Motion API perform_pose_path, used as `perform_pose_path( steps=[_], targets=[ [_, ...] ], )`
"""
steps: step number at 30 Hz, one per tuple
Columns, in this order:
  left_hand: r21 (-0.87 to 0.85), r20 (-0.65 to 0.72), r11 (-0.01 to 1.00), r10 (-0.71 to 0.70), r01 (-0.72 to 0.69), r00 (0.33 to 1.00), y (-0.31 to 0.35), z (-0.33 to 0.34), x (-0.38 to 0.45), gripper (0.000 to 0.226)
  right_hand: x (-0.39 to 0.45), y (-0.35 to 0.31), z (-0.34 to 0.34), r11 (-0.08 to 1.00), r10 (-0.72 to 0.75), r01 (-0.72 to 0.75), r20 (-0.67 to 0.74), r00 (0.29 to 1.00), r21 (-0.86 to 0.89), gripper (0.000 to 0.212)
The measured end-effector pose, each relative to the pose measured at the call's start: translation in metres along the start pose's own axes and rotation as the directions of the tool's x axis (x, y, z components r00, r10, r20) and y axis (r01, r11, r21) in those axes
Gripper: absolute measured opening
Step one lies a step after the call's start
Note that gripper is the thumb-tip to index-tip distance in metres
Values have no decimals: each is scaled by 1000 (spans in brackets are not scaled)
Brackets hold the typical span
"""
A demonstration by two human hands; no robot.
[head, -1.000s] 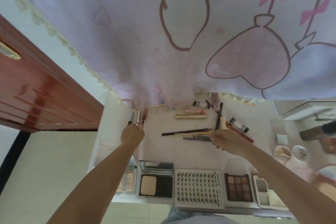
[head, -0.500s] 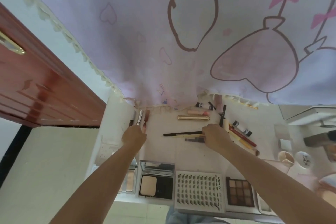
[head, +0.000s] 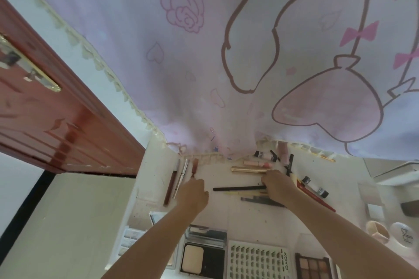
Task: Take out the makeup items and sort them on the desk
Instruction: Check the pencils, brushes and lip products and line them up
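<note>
Sorting is well along: lip tubes lie in a row at ten o'clock on the bench, pencils and brushes lie crosswise at centre, and compacts and palettes line the six o'clock edge. The left hand rests by the reddish tube, fingers curled; whether it pinches the tube I cannot tell. The right hand covers the near ends of the black pencil and the gold tube, fingers bent over them; the grip itself is hidden. To do this step well, I judge each stick should be taken singly, laid parallel to its like, and kept clear of the curtain hem at twelve o'clock.
</note>
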State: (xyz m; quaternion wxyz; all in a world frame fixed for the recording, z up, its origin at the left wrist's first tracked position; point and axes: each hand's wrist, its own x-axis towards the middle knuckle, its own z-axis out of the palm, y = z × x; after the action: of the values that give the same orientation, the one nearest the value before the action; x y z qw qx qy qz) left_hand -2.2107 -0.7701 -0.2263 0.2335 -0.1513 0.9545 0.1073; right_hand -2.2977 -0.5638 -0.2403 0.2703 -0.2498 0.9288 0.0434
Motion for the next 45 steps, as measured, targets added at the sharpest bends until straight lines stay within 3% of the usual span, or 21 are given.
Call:
perform_pose_path(
  steps=[5,12,16,19,23,27,29,35,38,40,42,45],
  targets=[
    [17,5,997,70,-70,998,8,-9,-3,36,-2,-3,-13,997,-71,71,-85,994,4,24],
    [43,-11,975,218,-217,976,27,-14,-7,45,-24,7,-25,961,-139,176,-175,975,213,16],
    [10,-7,957,288,-288,957,37,-19,-9,33,-44,9,-40,923,-139,215,-245,960,320,10],
    [-19,-51,938,346,-347,937,42,-28,-16,28,-63,10,-56,892,-130,228,-262,956,391,19],
    [22,-95,910,413,-413,906,42,-54,-31,31,-86,15,-78,951,-167,202,-158,973,234,27],
    [151,-132,872,484,-465,865,42,-85,-50,35,-103,12,-93,966,-252,260,-185,950,17,30],
    [151,-69,868,487,-473,871,35,-99,-56,36,-105,5,-94,951,-309,302,-195,931,-66,33],
    [-146,87,893,439,-425,894,10,-119,-56,27,-89,-10,-99,903,-414,368,-219,883,-224,34],
    [-250,179,922,345,-296,921,-12,-116,-57,27,-79,-7,-96,899,-434,364,-389,813,-243,21],
    [-371,218,920,216,-124,952,-45,-112,-58,32,-78,10,-101,941,-334,278,-384,861,-194,13],
    [-521,248,853,118,30,961,-76,-107,-61,32,-76,28,-104,966,-244,204,-288,926,-160,24],
    [-585,204,809,89,49,975,-86,-94,-62,32,-65,17,-107,952,-299,260,-297,907,-163,26]
  ],
)
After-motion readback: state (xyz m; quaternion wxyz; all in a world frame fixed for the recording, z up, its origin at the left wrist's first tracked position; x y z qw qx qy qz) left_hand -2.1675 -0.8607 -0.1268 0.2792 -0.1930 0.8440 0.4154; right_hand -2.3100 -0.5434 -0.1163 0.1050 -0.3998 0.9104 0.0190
